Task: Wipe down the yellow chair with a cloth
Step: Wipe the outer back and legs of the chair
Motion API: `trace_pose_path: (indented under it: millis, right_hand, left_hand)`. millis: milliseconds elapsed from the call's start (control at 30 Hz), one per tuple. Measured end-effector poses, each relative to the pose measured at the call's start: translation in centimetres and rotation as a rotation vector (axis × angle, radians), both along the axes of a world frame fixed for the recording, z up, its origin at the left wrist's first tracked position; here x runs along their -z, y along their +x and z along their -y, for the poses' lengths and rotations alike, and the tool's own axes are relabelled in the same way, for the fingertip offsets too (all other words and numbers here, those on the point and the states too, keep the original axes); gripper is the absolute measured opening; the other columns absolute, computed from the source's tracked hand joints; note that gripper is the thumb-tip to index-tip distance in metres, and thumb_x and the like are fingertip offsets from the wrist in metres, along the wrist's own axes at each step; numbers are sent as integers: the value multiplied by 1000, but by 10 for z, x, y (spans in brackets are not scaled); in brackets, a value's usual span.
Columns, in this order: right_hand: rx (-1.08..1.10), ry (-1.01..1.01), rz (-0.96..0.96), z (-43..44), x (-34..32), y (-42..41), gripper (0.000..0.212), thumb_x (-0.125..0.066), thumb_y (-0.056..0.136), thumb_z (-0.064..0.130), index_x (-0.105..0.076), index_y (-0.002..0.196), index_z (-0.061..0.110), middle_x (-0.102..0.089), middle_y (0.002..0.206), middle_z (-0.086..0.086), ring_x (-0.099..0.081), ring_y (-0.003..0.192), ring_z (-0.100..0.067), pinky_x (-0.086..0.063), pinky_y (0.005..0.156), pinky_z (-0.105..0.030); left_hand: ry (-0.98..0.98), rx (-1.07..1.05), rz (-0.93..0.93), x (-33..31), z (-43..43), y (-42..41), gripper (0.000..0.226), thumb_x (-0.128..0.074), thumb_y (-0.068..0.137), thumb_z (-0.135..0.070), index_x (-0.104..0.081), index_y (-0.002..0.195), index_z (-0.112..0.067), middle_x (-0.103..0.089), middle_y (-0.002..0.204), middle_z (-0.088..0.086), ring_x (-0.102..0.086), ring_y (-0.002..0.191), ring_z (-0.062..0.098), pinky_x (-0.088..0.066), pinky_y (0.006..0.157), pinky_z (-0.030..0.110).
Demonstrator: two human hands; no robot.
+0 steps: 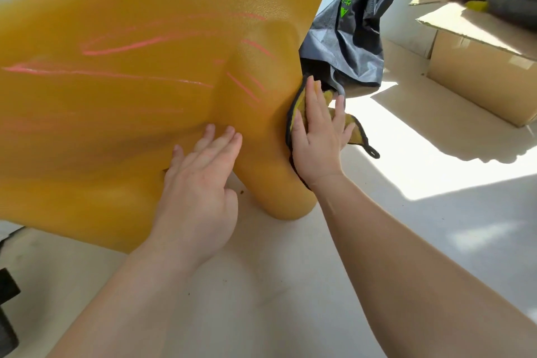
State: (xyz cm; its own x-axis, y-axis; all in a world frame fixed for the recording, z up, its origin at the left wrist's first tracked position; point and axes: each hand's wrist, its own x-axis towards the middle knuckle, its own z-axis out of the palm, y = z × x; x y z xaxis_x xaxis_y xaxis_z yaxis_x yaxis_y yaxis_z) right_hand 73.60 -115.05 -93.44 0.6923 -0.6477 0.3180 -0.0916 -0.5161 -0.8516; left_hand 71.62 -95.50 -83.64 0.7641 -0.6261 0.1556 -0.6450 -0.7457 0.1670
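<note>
The yellow chair (pixel 130 96) fills the left and middle of the view, a moulded plastic body with pink streaks across it and a rounded leg (pixel 279 195) standing on the floor. My left hand (pixel 200 183) lies flat against the chair's underside, fingers spread, holding nothing. My right hand (pixel 319 139) presses a yellow cloth with a dark border (pixel 356 132) against the right side of the leg. One corner of the cloth with a small loop hangs free to the right.
A dark grey bag with green print (pixel 351 32) stands right behind the chair leg. A cardboard box (pixel 479 67) sits on the floor at the right, with black bags and red items behind it. Pale floor lies in front, part sunlit. A dark object shows at the left edge.
</note>
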Motion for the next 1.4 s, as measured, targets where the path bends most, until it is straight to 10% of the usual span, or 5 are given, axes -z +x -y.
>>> trace_pose_path:
  millis: [267,467,933,1133,1400]
  right_hand:
    - [-142,-117,-28,-92,13,-35,79,-23,101,58,36,149,36,40,158,7,25,153,-24,0,124,-51]
    - [-4,-96,66,-22,-19,7,77,-24,100,62,6,161,26,4,171,4,6,157,-24,2,121,-63]
    - [-38,-252,55,-29,-8,-3,69,-22,105,51,10,160,24,12,167,6,6,157,-28,-3,123,-56]
    - [-107,-92,149,-43,-10,-4,73,-28,106,48,22,156,29,21,166,7,13,156,-25,-5,125,-54]
    - [-65,47,27,-69,-20,-9,79,-28,104,56,37,147,39,24,168,1,23,154,-24,2,124,-56]
  left_hand:
    - [-11,45,41,2,2,1,68,-35,86,-8,-40,153,-8,-39,159,9,-28,151,23,-18,123,47]
    - [28,36,-31,-1,4,-2,78,-36,84,1,-26,159,-16,-17,165,-7,-14,152,6,-7,123,30]
    - [108,56,-62,-2,-1,0,77,-40,92,1,-16,161,-23,6,161,-18,5,147,-4,-2,127,34]
    - [-102,106,365,-50,-9,-21,57,-41,88,-7,-52,144,-1,-51,150,15,-46,140,36,-40,110,61]
    - [110,-19,763,-115,9,-23,77,-66,85,-9,-36,156,-10,-22,165,18,-14,153,43,-7,118,71]
